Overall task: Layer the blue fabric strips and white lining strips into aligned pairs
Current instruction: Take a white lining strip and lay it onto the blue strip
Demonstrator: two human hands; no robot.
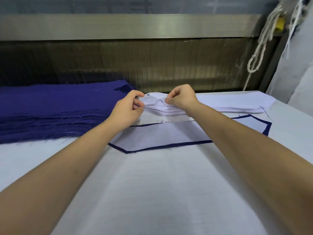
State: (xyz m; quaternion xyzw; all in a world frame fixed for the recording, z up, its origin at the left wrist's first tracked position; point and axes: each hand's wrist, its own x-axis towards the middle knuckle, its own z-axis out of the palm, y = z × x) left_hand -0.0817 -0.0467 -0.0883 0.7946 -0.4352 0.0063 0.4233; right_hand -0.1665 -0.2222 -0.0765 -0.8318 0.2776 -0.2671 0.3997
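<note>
A thick stack of blue fabric strips (55, 106) lies at the left on the table. To its right sits a stack of white lining strips (233, 103). My left hand (128, 107) and my right hand (181, 98) both pinch the raised left end of the top white lining strip (152, 101), lifting it off the stack. In front of the stack lies a layered pair (162, 136): a white lining strip on a blue strip, with a thin blue border showing around it.
The white cloth-covered table (152, 192) stretches toward me. A dark ribbed machine wall (152, 65) with a metal rail runs behind the stacks. White cords (264, 41) hang at the upper right beside grey fabric.
</note>
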